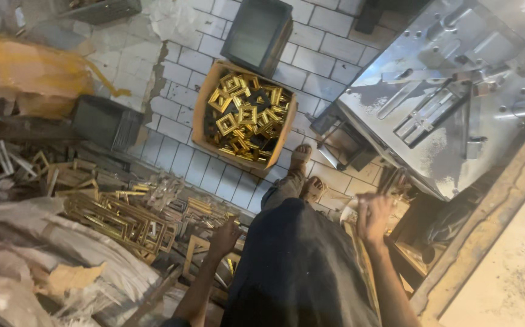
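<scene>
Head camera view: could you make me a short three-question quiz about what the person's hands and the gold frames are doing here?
1. True or false: the cardboard box on the tiled floor holds gold frames.
2. Which hand reaches down to the frame pile? A) left B) right
3. Fill in: the right hand is raised beside the metal ____.

Key: 1 true. 2 A, the left hand. 3 machine.

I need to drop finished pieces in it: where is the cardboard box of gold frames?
In the head view, the cardboard box sits on the white tiled floor, upper centre, just beyond the person's feet and below a dark crate.
</scene>
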